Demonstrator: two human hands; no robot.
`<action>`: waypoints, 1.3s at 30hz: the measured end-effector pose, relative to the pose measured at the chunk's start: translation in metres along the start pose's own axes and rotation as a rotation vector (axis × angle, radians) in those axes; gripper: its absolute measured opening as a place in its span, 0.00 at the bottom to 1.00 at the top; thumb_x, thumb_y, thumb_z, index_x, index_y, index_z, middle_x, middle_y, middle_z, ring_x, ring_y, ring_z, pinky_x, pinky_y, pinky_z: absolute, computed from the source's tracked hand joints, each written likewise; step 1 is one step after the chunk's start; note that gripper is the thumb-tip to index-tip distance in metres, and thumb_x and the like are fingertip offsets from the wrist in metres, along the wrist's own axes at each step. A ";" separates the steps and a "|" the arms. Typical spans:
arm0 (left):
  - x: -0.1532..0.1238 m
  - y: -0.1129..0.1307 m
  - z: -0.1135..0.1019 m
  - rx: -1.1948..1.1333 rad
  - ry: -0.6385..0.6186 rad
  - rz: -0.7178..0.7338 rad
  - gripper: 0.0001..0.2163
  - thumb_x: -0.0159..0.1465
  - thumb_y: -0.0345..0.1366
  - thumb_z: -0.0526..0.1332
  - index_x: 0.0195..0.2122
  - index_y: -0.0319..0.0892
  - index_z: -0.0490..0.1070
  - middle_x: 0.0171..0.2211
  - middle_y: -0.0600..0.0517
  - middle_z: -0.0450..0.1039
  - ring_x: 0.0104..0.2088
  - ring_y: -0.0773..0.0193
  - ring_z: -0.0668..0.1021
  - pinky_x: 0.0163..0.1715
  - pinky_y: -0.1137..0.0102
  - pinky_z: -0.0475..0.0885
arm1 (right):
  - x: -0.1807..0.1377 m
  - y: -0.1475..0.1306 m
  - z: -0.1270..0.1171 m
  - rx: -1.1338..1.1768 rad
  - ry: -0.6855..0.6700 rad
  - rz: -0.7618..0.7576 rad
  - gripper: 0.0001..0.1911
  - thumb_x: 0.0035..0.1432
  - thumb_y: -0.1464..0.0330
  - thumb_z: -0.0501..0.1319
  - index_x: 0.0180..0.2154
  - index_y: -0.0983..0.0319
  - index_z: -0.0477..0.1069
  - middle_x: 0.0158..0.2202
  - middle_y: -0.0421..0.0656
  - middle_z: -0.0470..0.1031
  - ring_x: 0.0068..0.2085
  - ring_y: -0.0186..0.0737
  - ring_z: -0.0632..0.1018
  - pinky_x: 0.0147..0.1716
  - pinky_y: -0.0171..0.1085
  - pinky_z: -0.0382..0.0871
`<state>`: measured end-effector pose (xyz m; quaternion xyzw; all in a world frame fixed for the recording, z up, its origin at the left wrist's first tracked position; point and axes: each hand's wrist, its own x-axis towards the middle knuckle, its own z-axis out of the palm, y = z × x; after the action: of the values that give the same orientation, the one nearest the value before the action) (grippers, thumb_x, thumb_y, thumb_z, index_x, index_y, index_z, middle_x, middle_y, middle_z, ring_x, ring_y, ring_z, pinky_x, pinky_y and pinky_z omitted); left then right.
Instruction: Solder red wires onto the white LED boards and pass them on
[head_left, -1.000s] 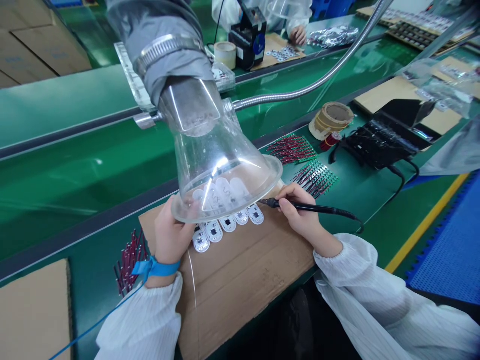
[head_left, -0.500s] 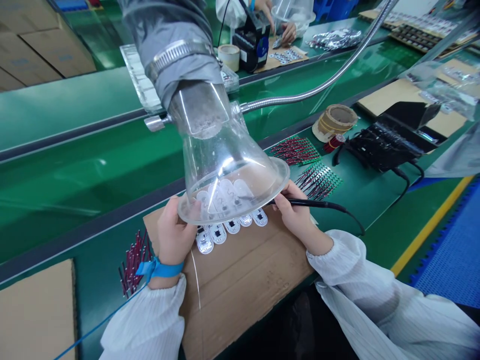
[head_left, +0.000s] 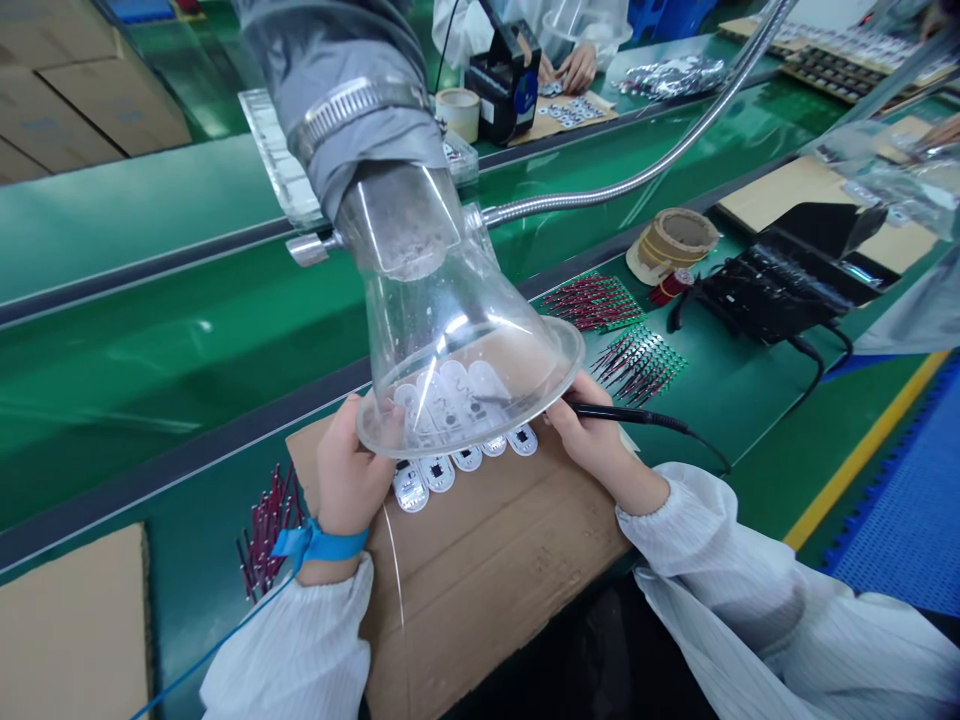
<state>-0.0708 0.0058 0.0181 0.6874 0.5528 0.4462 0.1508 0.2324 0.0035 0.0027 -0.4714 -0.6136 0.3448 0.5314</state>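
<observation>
My right hand [head_left: 592, 435] is closed round a black soldering iron [head_left: 637, 416], whose tip reaches under the clear fume hood [head_left: 457, 340] toward a row of white oval circuit boards [head_left: 465, 458] lying on a cardboard sheet [head_left: 480, 560]. My left hand [head_left: 346, 478], with a blue wrist strap [head_left: 319, 543], rests at the left end of the row; its fingertips are hidden behind the hood's rim. A thin strand of wire runs down the cardboard from that hand.
Red-leaded parts [head_left: 264, 535] lie left of the cardboard, and more of them [head_left: 592, 300] lie to the right on green strips. A tape roll [head_left: 671, 242] and black soldering station [head_left: 787, 275] stand at right. Across the green conveyor [head_left: 150, 340], another person's hands [head_left: 576, 68] work.
My right hand has pushed the soldering iron leftward, and its tip is now under the hood over the boards. The view shifted slightly. My left hand stays put.
</observation>
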 end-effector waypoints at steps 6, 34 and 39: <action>-0.001 0.002 0.000 -0.017 -0.010 -0.022 0.07 0.72 0.36 0.65 0.35 0.45 0.76 0.27 0.57 0.71 0.27 0.65 0.76 0.28 0.72 0.70 | 0.001 -0.001 -0.001 -0.015 -0.025 -0.003 0.23 0.76 0.45 0.65 0.38 0.57 0.74 0.28 0.37 0.73 0.25 0.36 0.72 0.26 0.36 0.67; 0.000 0.003 -0.001 -0.028 -0.023 -0.088 0.07 0.71 0.39 0.65 0.35 0.46 0.75 0.28 0.55 0.72 0.29 0.63 0.76 0.29 0.70 0.70 | -0.003 0.003 0.000 0.000 -0.014 0.038 0.24 0.76 0.43 0.64 0.38 0.55 0.74 0.27 0.36 0.71 0.24 0.36 0.70 0.24 0.36 0.66; -0.001 -0.001 0.001 -0.033 -0.050 -0.101 0.10 0.72 0.41 0.65 0.34 0.46 0.75 0.29 0.54 0.74 0.30 0.61 0.78 0.30 0.69 0.72 | -0.002 0.003 0.001 -0.023 -0.062 0.047 0.25 0.74 0.41 0.64 0.38 0.55 0.74 0.29 0.39 0.75 0.26 0.39 0.74 0.26 0.38 0.71</action>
<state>-0.0708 0.0052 0.0164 0.6671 0.5753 0.4296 0.1984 0.2316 0.0027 -0.0007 -0.4810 -0.6225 0.3643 0.4984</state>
